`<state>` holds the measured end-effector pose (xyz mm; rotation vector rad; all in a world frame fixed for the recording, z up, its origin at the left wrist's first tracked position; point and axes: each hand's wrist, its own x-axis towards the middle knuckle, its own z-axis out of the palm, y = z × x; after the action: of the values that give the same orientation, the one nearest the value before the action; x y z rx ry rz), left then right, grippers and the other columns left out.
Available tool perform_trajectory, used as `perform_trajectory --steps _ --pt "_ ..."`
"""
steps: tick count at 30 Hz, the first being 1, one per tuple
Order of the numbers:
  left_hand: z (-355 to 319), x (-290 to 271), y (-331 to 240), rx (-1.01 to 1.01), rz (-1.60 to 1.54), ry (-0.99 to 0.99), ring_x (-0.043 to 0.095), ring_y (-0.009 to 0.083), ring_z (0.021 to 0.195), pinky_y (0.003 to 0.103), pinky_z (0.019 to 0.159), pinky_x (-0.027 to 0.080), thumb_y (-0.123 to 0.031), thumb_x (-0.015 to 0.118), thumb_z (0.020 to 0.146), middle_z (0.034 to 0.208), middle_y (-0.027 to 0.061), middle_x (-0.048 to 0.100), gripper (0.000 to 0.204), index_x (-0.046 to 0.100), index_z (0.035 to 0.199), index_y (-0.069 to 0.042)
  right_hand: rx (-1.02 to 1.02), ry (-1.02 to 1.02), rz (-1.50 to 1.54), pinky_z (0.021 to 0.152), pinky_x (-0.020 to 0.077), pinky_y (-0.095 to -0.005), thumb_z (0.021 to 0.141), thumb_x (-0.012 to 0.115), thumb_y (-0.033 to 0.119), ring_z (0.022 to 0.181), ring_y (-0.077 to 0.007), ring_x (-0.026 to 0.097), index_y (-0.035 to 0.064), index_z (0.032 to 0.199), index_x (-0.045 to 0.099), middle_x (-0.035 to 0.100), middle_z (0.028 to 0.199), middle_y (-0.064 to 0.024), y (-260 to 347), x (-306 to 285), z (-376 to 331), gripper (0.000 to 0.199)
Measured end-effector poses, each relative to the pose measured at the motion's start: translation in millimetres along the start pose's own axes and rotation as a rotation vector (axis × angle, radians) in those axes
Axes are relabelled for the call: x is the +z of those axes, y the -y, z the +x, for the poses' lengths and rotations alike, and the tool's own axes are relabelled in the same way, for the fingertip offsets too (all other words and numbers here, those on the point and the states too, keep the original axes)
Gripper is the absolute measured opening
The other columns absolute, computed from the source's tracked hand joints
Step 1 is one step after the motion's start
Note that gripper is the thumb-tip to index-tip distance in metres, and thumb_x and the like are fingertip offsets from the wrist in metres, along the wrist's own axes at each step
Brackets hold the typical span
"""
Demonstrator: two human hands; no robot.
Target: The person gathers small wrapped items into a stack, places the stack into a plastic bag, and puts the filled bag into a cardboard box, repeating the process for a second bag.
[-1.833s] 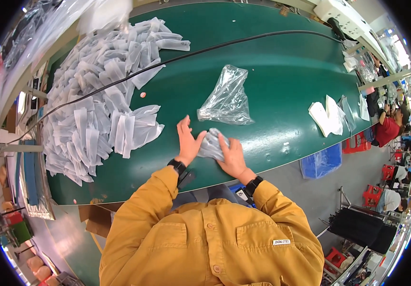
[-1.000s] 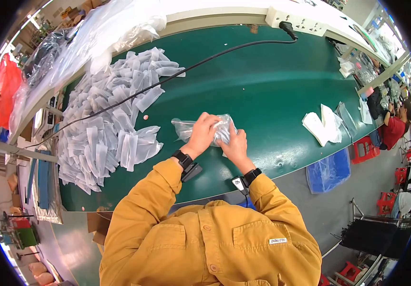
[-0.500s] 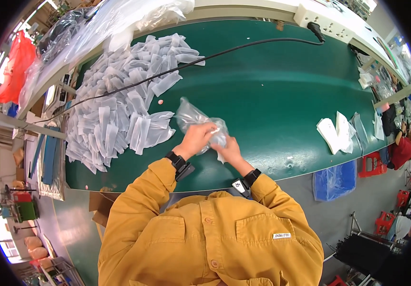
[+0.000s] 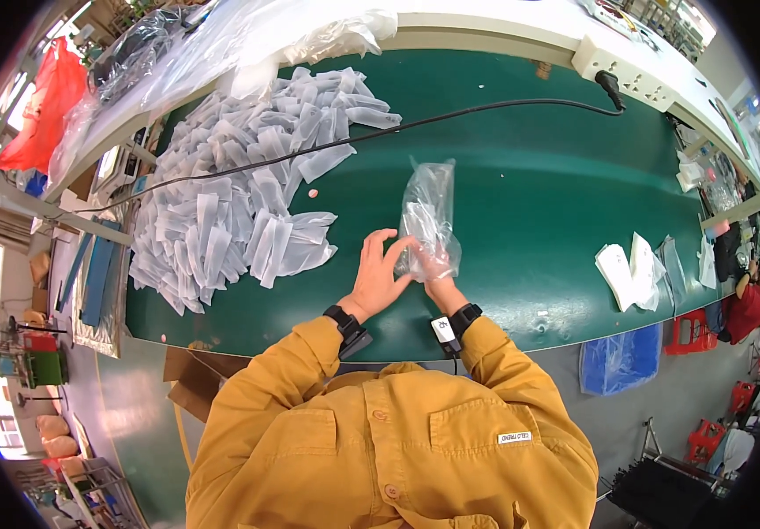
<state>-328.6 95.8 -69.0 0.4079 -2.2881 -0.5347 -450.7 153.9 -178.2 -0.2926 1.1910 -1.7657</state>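
One clear plastic bag (image 4: pixel 429 204) covers most of the right hand (image 4: pixel 438 273), so I can't tell its grip; the open left hand (image 4: pixel 381 271) maybe steadies the bag

Room right of bag (image 4: pixel 432 216); pile (image 4: pixel 212 212) left, cable (image 4: pixel 521 102) beyond

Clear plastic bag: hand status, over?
Right hand partly seen through clear plastic bag. Left hand curled open at its left edge. Black power cable beyond, touching none of these.
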Motion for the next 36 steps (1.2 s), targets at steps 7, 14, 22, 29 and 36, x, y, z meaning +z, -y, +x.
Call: perform_trajectory --steps 7,14,22,29,36 --pt "-34.3 25.2 11.4 -0.303 -0.353 0.262 0.060 0.0304 0.071 0.038 0.065 0.049 -0.003 0.059 0.087 0.083 0.0127 0.056 0.012 0.053 0.098 -0.003 -1.177 0.142 -1.516 0.091 0.0478 -0.0419 0.083 0.072 0.026 0.113 -0.0272 0.057 0.0040 0.132 0.050 0.058 0.121 -0.0167 -6.2 -41.5 43.3 0.058" --pt "-40.5 -4.3 -31.6 -0.317 -0.550 0.344 0.062 0.0202 0.065 0.031 0.060 0.049 -0.004 0.050 0.096 0.076 0.0089 0.055 0.004 0.051 0.092 -0.003 -0.256 -0.455 -1.383 0.096 0.0381 -0.0543 0.074 0.073 0.046 0.115 -0.0454 0.047 0.0049 0.143 0.039 0.049 0.120 -0.0300 38.6 -23.9 32.3 0.087" --pt "-77.0 25.0 0.2 -0.704 -0.558 0.643 0.064 0.0232 0.066 0.034 0.061 0.050 -0.005 0.047 0.096 0.069 0.0102 0.057 0.003 0.049 0.096 -0.003 -0.448 -0.395 -1.777 0.104 0.0301 -0.0598 0.080 0.069 0.043 0.128 -0.0504 0.035 0.0078 0.147 0.034 0.037 0.137 -0.0338 47.1 -31.5 29.9 0.083" --pt "-66.9 40.2 -9.4 -0.578 -0.689 0.751 0.060 0.0274 0.069 0.037 0.065 0.051 -0.002 0.053 0.088 0.074 0.0113 0.058 0.009 0.048 0.096 -0.005 -0.712 -0.333 -2.107 0.106 0.0244 -0.0660 0.089 0.061 0.036 0.139 -0.0487 0.024 0.0213 0.151 0.029 0.027 0.150 -0.0275 45.6 -68.8 38.8 0.072" --pt "-59.6 -22.2 66.1 -0.289 0.110 0.055 0.043 0.0404 0.120 0.048 0.099 0.038 -0.007 0.075 0.068 0.127 0.0198 0.046 0.041 0.057 0.104 -0.006 -0.795 0.030 -1.826 0.110 0.0291 -0.0550 0.086 0.066 0.029 0.138 -0.0462 0.028 0.0131 0.148 0.034 0.029 0.150 -0.0278 68.9 -86.3 14.2 0.072"
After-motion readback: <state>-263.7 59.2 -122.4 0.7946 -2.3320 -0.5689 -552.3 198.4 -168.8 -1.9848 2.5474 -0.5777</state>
